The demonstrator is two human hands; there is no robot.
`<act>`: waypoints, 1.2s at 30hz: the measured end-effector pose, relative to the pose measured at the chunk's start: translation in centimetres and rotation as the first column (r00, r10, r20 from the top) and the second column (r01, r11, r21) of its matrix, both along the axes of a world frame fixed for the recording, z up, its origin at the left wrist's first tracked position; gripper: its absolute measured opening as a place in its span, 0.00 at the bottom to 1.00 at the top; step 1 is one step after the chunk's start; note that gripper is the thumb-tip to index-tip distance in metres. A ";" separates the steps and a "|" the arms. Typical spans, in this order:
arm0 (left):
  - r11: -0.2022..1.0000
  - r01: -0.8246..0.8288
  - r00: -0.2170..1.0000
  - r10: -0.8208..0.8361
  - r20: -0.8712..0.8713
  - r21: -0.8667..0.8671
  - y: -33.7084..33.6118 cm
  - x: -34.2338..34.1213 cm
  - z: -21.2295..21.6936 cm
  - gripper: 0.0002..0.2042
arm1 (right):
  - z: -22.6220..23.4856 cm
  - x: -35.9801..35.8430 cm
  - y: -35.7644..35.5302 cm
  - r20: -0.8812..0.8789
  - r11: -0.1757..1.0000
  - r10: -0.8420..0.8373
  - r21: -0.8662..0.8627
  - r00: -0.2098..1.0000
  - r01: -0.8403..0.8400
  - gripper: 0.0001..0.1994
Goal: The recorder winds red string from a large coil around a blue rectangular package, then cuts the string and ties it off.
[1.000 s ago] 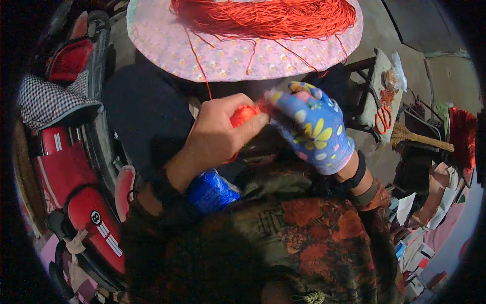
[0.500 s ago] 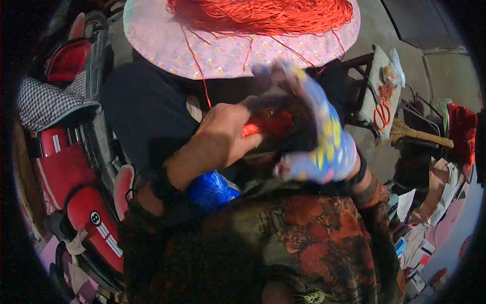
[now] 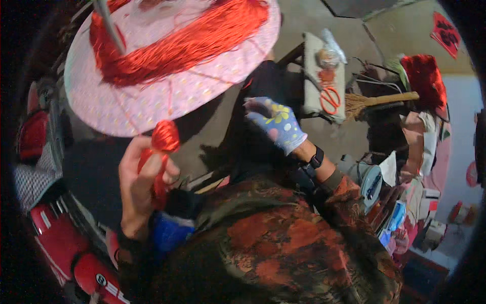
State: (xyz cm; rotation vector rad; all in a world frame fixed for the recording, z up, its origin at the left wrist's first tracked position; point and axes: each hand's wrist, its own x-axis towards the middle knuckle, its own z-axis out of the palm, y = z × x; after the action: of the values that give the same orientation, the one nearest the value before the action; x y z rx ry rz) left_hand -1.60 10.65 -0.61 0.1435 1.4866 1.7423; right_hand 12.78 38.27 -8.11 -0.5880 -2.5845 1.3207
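Filling the frame's upper left, the pink table (image 3: pixel 96 115) bears a skein (image 3: pixel 195 43) of red cord, seemingly unworked. At centre, the gloved right hand (image 3: pixel 276 124) shows nothing held; whether its fingers are clenched, I cannot tell. Left of centre, the left hand (image 3: pixel 135 177) grasps a red bundle (image 3: pixel 166 136), its rounded head apparently formed, its lower part partly hidden.
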 end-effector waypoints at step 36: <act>0.859 -0.157 0.959 0.250 -0.132 0.488 -2.6 -2.4 -1.0 0.22 | 2.7 2.5 2.2 0.168 0.962 0.142 -0.257 0.975 -0.096 0.16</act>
State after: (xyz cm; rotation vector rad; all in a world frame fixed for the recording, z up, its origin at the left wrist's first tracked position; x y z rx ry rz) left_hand -3.96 8.09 -1.66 0.4314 1.2066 2.3035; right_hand 15.24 40.46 -5.44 -0.6300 -2.6571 1.7229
